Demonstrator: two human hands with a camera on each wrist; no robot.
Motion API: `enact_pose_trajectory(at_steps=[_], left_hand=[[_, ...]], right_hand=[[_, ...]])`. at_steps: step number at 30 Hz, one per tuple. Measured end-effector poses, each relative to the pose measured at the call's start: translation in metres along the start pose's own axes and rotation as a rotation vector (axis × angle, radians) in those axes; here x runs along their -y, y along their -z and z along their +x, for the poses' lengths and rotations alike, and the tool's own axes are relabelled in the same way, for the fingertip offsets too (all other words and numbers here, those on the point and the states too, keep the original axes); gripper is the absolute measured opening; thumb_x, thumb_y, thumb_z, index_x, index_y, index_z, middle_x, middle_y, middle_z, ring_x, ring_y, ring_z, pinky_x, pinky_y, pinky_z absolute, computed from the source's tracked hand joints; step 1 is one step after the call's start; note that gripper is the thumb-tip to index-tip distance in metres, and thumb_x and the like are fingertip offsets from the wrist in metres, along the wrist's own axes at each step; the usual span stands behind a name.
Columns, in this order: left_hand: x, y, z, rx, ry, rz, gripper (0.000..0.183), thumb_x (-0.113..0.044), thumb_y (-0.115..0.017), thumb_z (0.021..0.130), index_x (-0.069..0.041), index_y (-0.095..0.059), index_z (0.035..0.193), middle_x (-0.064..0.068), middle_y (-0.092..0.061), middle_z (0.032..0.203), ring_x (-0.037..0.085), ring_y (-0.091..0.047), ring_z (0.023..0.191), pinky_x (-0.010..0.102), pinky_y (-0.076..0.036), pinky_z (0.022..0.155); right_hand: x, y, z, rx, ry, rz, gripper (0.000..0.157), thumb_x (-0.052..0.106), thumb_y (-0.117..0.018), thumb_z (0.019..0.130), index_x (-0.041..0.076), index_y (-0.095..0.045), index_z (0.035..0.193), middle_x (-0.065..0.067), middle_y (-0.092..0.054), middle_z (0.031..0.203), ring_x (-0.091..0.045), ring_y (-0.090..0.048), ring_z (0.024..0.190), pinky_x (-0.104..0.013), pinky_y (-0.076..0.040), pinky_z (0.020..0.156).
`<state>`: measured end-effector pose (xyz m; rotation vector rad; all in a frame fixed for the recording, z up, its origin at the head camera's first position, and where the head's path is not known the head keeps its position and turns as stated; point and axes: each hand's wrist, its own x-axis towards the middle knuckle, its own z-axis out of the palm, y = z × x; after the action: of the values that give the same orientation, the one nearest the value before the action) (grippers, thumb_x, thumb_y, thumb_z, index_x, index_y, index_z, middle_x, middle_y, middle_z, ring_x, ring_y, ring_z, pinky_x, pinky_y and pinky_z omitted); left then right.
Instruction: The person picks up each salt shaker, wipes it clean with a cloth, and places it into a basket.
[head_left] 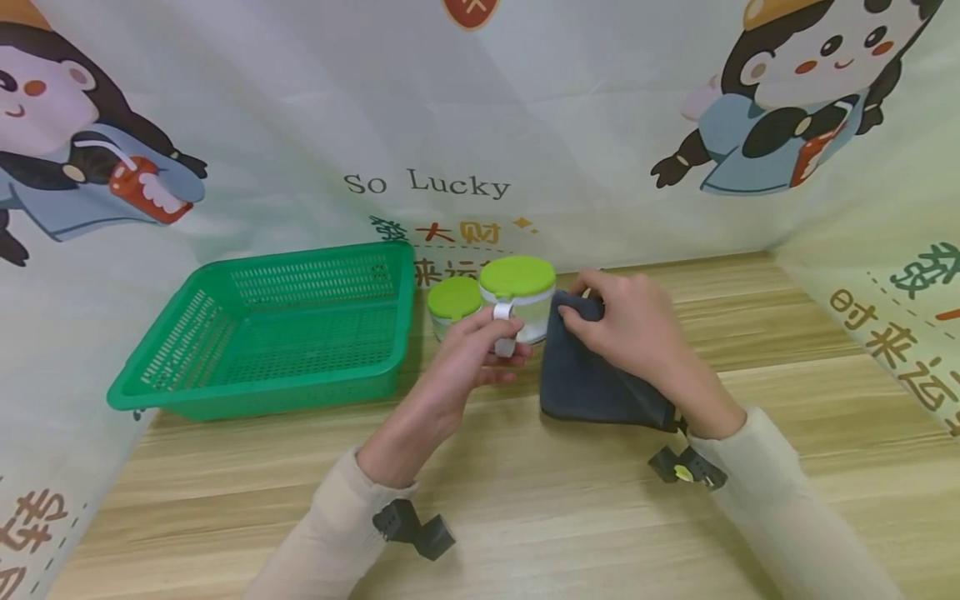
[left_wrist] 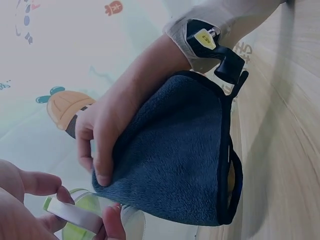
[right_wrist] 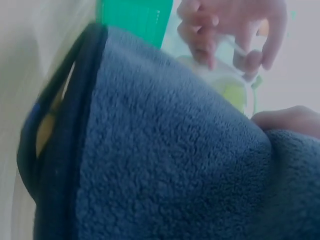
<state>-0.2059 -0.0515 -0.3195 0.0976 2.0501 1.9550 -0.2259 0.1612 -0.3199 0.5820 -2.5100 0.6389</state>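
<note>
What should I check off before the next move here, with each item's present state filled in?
1. Left hand grips the white handle of the larger container: ok.
2. Green lid sits on top of that container: ok; whether it is tightly closed: cannot tell.
3. Right hand pinches the dark cloth: ok.
4. Cloth touches the larger container: cannot tell; they look close in the head view.
5. Smaller container is free of the left hand: cannot tell; the hand partly covers it.
6. Green basket stands apart from both hands: ok.
</note>
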Motion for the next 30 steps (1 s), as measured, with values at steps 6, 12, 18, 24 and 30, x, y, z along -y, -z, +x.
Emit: enact_pose_trajectory(at_steps=[6, 12, 18, 24, 30], left_hand=[[0.001, 0.000, 0.000, 0.010, 0.002, 0.004, 0.024, -0.026, -0.056, 0.104, -0.010, -0.065, 0.120, 0.002, -0.069, 0.093, 0.016, -0.067, 0.087, 0.036, -0.055, 0.084], [0.002, 0.000, 0.001, 0.008, 0.001, -0.009, 0.023, -0.027, -0.057, 0.104, -0.010, -0.065, 0.118, 0.002, -0.068, 0.090, 0.022, -0.068, 0.090, 0.031, -0.055, 0.079], [0.000, 0.000, 0.000, 0.005, 0.002, -0.008, 0.021, -0.027, -0.057, 0.105, -0.012, -0.065, 0.116, 0.002, -0.069, 0.091, 0.021, -0.068, 0.091, 0.031, -0.055, 0.078], [0.000, 0.001, 0.000, 0.007, 0.002, -0.007, 0.023, -0.026, -0.056, 0.105, -0.009, -0.064, 0.118, 0.002, -0.068, 0.092, 0.016, -0.067, 0.087, 0.032, -0.054, 0.080], [0.001, 0.001, 0.001, 0.022, 0.000, -0.006, 0.026, -0.026, -0.056, 0.105, -0.006, -0.063, 0.120, 0.001, -0.068, 0.091, 0.014, -0.065, 0.083, 0.033, -0.054, 0.080]], right_hand=[[0.001, -0.002, -0.001, 0.043, 0.020, 0.065, 0.012, 0.020, -0.075, 0.090, 0.010, -0.074, 0.096, -0.001, -0.062, 0.064, -0.014, -0.047, 0.053, -0.030, -0.036, 0.053], [0.012, -0.007, -0.003, 0.136, 0.092, 0.129, 0.011, 0.021, -0.076, 0.091, 0.011, -0.072, 0.096, -0.001, -0.067, 0.070, -0.011, -0.052, 0.058, -0.030, -0.043, 0.058], [0.009, -0.009, -0.002, 0.096, 0.059, 0.073, 0.012, 0.022, -0.078, 0.090, 0.011, -0.073, 0.094, -0.002, -0.068, 0.069, -0.013, -0.056, 0.058, -0.031, -0.043, 0.058], [0.001, -0.006, 0.000, 0.054, -0.006, 0.008, 0.014, 0.022, -0.075, 0.091, 0.010, -0.074, 0.097, -0.002, -0.061, 0.062, -0.017, -0.051, 0.055, -0.031, -0.036, 0.055], [0.004, -0.007, 0.000, 0.100, 0.022, 0.043, 0.013, 0.022, -0.075, 0.091, 0.010, -0.074, 0.096, -0.001, -0.066, 0.068, -0.015, -0.053, 0.057, -0.031, -0.040, 0.057]])
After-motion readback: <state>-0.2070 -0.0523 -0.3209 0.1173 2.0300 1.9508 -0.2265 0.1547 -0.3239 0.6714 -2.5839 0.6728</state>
